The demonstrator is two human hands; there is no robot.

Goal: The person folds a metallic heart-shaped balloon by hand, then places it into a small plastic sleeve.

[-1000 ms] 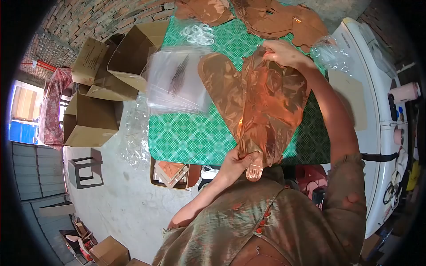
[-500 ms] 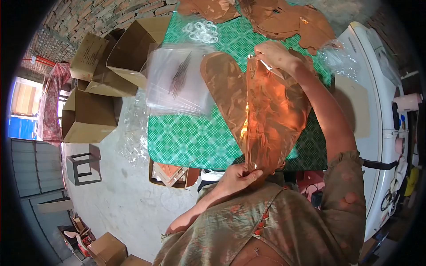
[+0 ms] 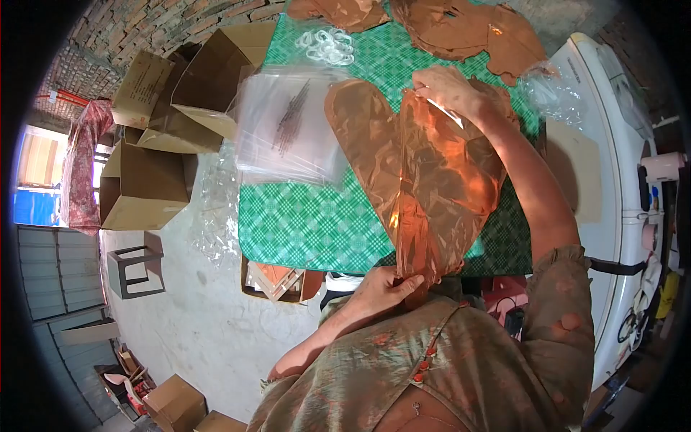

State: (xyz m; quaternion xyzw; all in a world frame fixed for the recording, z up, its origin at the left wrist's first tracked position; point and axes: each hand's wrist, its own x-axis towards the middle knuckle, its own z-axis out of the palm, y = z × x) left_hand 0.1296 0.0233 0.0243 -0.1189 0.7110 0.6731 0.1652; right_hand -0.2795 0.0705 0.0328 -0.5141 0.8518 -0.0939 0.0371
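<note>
- The copper-coloured foil piece, wrinkled and gleaming, is stretched between the two hands, over the near part of the surface; one long lobe of it slants off to the left.
- The right hand is at its far end, fingers bent in and pinching the foil's upper edge, where a bright white strip of glare shows.
- The left hand is at the near end, close to the person's body, thumb laid on top and pinching the narrow lower tip.
- Just left of the foil lobe I see a stack of clear plastic bags, overlapping the surface's left edge; dark lines of print run aslant across it, too small for me to read.
- Beyond that sits a heap of white rings, and along the far edge more copper-coloured sheets lie flat.
- Crumpled clear plastic sits at the far right corner, beside a white appliance with tiny lettering I cannot make out.
- Over on the left, open cardboard boxes crowd together; one carries faint, unreadable printing.
- A dark frame stands on the concrete floor.
</note>
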